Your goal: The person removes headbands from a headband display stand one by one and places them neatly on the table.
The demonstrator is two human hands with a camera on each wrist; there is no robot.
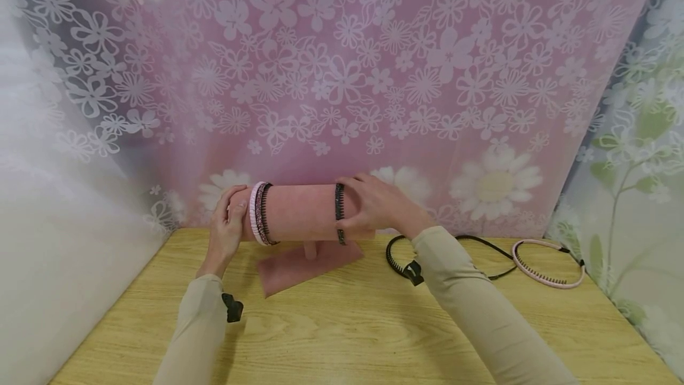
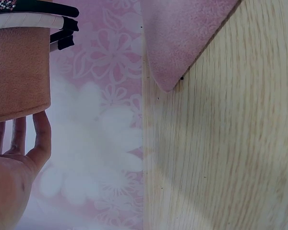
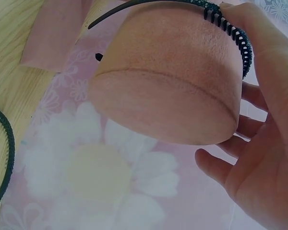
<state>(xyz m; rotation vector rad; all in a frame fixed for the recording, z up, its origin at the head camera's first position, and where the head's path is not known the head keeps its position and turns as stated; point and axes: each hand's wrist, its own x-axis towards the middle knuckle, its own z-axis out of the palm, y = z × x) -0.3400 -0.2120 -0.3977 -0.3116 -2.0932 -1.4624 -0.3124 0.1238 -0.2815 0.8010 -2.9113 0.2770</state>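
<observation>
A pink velvet roll-shaped headband stand [image 1: 301, 214] is on the table, its cylinder raised on a short post over a flat base [image 1: 291, 273]. My left hand [image 1: 225, 232] grips the cylinder's left end, thumb in front and fingers over the top. Beside it, a pale pink headband [image 1: 255, 214] and a glittery toothed headband [image 1: 262, 212] sit around the roll. Near the right end, my right hand [image 1: 380, 204] holds a dark toothed headband [image 1: 339, 210] that arches over the cylinder. In the right wrist view, several fingers [image 3: 247, 125] reach behind the roll.
On the table's right side lie black headbands [image 1: 392, 254], partly hidden by my right forearm, and a pink toothed headband [image 1: 547, 281]. Pink floral sheeting [image 1: 342, 76] hangs behind the table; pale sheeting [image 1: 69, 212] stands at the left.
</observation>
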